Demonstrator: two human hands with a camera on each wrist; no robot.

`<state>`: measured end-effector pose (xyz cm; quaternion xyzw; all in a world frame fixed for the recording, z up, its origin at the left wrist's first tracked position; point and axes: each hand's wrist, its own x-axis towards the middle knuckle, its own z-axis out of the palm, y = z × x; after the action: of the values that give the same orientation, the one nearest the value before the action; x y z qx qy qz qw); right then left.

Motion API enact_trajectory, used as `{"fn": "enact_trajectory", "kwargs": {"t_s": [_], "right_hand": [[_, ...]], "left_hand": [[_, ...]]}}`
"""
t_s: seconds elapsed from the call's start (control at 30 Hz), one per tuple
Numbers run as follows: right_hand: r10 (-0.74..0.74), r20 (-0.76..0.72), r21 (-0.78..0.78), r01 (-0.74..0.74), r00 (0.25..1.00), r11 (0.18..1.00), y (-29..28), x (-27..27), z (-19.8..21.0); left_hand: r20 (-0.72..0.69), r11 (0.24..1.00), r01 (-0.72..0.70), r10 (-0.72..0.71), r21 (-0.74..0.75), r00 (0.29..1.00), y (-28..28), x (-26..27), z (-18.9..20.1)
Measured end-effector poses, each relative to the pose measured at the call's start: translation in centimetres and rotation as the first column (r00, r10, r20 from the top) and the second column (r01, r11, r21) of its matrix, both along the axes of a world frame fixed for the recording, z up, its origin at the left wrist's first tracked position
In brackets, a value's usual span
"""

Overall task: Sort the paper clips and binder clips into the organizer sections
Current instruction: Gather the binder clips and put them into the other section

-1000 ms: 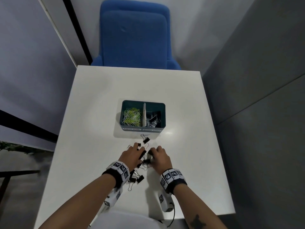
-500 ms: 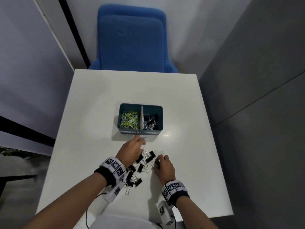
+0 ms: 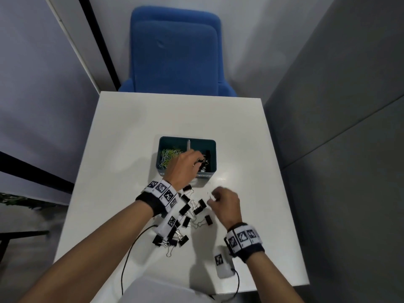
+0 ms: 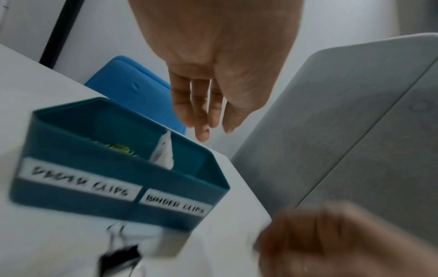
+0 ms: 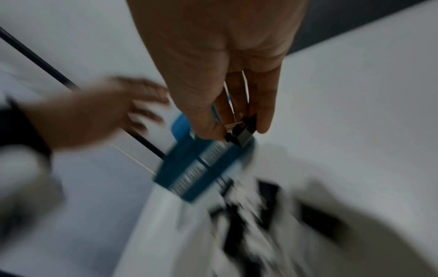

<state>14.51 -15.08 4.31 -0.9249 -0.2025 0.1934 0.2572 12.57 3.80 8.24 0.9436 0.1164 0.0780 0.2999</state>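
The teal organizer (image 3: 213, 154) stands mid-table, split by a white divider (image 3: 188, 145). Coloured paper clips (image 3: 169, 155) fill its left section and black binder clips (image 3: 204, 166) lie in the right one. My left hand (image 3: 195, 157) hovers over the right section; in the left wrist view its fingers (image 4: 203, 120) hang straight and hold nothing. My right hand (image 3: 213, 197) is just in front of the organizer and pinches a black binder clip (image 5: 243, 133) between thumb and fingers. A pile of binder clips (image 3: 190, 213) lies between my wrists.
A blue chair (image 3: 175, 53) stands behind the white table (image 3: 131, 149). A grey partition (image 3: 338, 106) runs close along the right. A black cable (image 3: 131, 254) and a white wrist device (image 3: 222, 265) hang near the table's front edge.
My left hand has moved from the pile forward over the organizer's right section and spread its fingers. My right hand has risen from the pile with a binder clip.
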Motion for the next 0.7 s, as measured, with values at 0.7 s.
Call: {"fn": "enact_trajectory", "kwargs": {"t_s": [0.7], "right_hand": [[0.641,-0.122,-0.255,-0.648,0.758,0.718,4.2,-0.3,-5.0]], "left_hand": [[-0.647,0.987,0.151,-0.154,-0.060,0.746,0.8,-20.0,-11.5]]}}
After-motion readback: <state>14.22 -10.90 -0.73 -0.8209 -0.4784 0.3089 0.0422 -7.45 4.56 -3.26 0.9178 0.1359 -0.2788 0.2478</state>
